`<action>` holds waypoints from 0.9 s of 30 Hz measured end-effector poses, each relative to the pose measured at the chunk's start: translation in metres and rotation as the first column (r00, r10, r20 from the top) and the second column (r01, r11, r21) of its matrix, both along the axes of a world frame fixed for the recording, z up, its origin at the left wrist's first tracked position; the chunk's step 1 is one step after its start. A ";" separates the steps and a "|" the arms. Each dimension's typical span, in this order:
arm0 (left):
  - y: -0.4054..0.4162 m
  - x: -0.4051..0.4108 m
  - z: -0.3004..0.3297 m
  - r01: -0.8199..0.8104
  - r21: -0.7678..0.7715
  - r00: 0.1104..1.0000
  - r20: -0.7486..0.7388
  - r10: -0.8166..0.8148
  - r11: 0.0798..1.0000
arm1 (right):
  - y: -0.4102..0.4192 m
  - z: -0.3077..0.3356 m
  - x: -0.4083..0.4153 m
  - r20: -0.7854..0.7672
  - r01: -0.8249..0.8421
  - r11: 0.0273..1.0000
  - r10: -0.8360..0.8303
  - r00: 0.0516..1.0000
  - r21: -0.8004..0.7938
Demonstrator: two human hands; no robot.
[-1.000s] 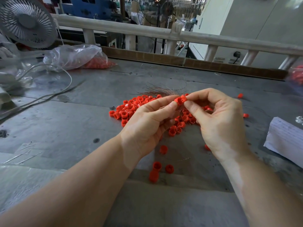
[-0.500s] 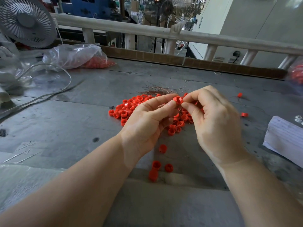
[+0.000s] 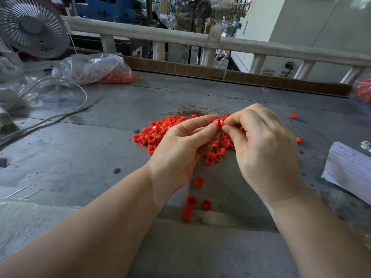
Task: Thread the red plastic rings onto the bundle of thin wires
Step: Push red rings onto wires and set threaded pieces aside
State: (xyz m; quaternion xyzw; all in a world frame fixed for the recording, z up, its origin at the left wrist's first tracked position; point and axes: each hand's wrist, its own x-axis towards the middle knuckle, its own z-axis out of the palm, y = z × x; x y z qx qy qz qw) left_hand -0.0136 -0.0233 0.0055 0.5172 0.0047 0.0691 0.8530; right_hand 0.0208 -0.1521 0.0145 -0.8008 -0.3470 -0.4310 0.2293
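Above the pile of loose rings at mid-table, the left hand and right hand meet, each pinching one red ring between thumb and forefinger, probably to steady it for threading. Thin wires fan out just beyond; whether either hand holds them is hidden.

Grey worktable: red rings heaped, plastic bag, paper

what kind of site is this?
Likely a small factory assembly bench: a pile of red rings on a worn metal worktable, a bagged stock of more rings, industrial machinery behind the railing.
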 end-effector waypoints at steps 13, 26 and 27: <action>0.001 -0.001 0.000 -0.006 -0.018 1.000 -0.013 0.006 1.000 | 0.001 -0.001 0.002 -0.149 -0.151 0.982 0.167 0.975 0.110; -0.001 0.001 0.000 0.005 -0.025 1.000 -0.017 -0.006 1.000 | 0.000 -0.001 0.003 -0.079 -0.099 0.993 0.104 0.991 0.061; -0.001 0.001 0.000 0.005 -0.027 1.000 -0.014 -0.006 1.000 | 0.000 -0.001 0.003 -0.074 -0.095 0.994 0.099 0.992 0.057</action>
